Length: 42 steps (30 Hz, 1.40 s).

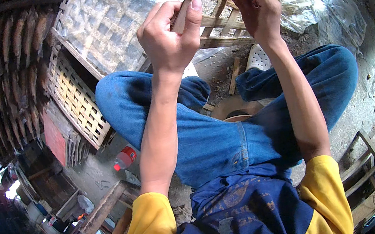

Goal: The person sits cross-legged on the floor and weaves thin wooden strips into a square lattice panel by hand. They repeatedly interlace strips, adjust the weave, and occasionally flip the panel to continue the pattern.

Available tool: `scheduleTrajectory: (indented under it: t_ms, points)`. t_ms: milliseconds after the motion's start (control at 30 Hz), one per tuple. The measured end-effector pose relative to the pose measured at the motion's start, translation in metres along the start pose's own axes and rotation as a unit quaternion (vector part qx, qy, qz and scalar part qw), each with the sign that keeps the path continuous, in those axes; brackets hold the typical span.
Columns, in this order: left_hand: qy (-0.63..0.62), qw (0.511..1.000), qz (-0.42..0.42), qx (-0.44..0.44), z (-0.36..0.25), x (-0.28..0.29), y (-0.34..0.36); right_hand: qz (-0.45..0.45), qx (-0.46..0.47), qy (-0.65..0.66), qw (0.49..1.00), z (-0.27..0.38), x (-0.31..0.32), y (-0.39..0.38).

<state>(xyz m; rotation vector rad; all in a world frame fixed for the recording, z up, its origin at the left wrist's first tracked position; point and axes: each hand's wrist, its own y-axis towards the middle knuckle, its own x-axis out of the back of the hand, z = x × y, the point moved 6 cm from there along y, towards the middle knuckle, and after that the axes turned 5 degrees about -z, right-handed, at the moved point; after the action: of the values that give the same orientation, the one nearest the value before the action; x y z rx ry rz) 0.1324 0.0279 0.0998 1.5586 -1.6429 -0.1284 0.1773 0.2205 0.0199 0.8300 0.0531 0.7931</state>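
A loosely woven bamboo basket (213, 34) with flat, pale brown strips stands at the top of the head view, in front of my raised hands. My left hand (169, 34) is wrapped round a wide strip at its left part, thumb uppermost. My right hand (259, 10) has its fingers curled and pinched at a narrower yellowish strip of the same weave, right of the left hand. What exactly lies between those fingertips is too small to tell apart from the weave.
Woven panels (76, 98) and a plastic-covered crate (95, 28) lie left, near a red-labelled bottle (124, 157). Crumpled clear plastic (339, 19) is at upper right. Wooden frames flank me below (372, 200). My jeans and pale perforated clogs (255, 59) are beneath my hands.
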Motion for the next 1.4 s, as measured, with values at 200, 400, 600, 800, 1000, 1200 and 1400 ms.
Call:
scheduleTrajectory:
  t_ms: [200,400,600,800,1000,1200,1400]
  points:
    - [-0.004,1.000,0.006,0.005,0.003,-0.001,0.000,0.035,-0.031,0.012,0.999,0.005,-0.007,-0.006]
    - [-0.020,1.000,-0.013,0.007,0.012,-0.002,0.005,-0.024,-0.153,0.038,0.987,-0.027,0.012,0.001]
    - [-0.012,0.999,-0.029,0.007,0.021,-0.002,0.005,-0.187,-0.317,0.238,0.899,-0.078,0.055,0.005]
    - [0.011,0.996,0.006,0.085,0.034,0.000,0.003,-0.192,-0.320,0.169,0.913,-0.095,0.063,-0.002]
    - [0.019,0.994,-0.017,0.106,0.045,0.004,0.002,-0.264,-0.244,-0.028,0.933,-0.100,0.105,0.011]
    - [0.003,0.996,-0.010,0.093,0.036,0.000,0.002,0.011,-0.193,-0.006,0.981,-0.040,0.022,0.005]
    - [-0.009,0.999,0.014,0.040,0.009,-0.003,0.000,0.015,-0.087,0.006,0.996,-0.003,0.011,0.011]
